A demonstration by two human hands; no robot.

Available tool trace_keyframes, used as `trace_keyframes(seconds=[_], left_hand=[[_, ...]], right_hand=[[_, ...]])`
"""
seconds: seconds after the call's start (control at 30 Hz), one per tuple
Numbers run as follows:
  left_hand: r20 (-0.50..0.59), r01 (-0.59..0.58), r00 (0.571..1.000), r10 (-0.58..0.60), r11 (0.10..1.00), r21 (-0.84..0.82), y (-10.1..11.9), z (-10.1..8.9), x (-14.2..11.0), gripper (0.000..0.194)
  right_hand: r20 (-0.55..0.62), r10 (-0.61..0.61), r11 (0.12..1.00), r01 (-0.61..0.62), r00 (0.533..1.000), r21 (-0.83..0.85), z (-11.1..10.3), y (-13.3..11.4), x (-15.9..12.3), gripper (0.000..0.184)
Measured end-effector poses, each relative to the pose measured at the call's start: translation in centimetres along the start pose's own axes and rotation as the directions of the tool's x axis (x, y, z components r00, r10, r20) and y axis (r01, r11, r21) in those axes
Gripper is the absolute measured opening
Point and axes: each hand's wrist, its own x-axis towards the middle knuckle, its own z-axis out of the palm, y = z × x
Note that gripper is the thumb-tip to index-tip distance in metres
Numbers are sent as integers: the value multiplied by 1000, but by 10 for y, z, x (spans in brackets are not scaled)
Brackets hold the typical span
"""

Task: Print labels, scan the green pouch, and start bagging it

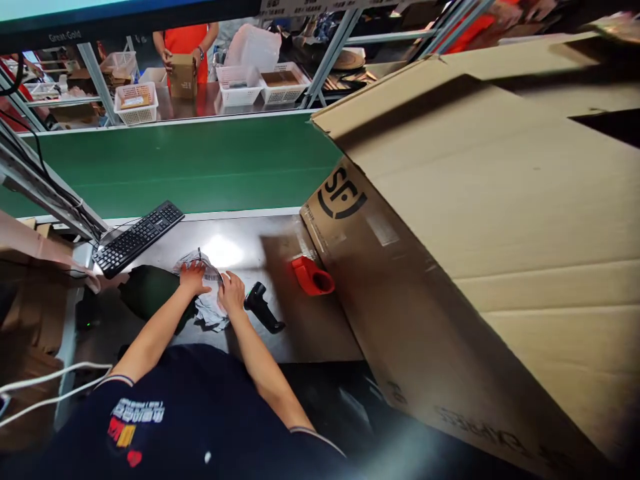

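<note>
A crumpled, whitish plastic bag (214, 308) with a printed label lies on the metal worktable (240, 230). My left hand (194, 279) grips its upper left part, thumb pointing right. On the bag's right edge, the fingers of my right hand (231, 292) are bent round the plastic; what lies under them is hidden. A dark green item (150, 293) sits beneath my left forearm, partly covered by it. Just right of my right hand rests a black handheld barcode scanner (264, 308). Farther right is a red tape dispenser (313, 277), close to the big carton.
A large open cardboard carton (380, 293) takes up the right side. A black keyboard (140, 239) lies at the left. Behind the table runs a green conveyor belt (200, 167). Beyond it stand white baskets (136, 103) and a person in orange holding a small box (183, 77). A monitor (125, 23) hangs above.
</note>
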Motion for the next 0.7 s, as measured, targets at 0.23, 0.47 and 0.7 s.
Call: trace_keyframes(seconds=[0.23,0.47,0.7], left_hand=[[52,46,998,-48,998,37,-5,4,2,103],[152,82,984,-92,994,75,-8,-8,1,111],[-17,94,995,-95,994,-52,26,-22,-29,109]], right_hand=[[245,-149,948,209,958,-239,17,12,13,64],[244,32,926,63,969,-373,3,13,19,71],[234,-204,879,282,951,-383,24,21,3,68]])
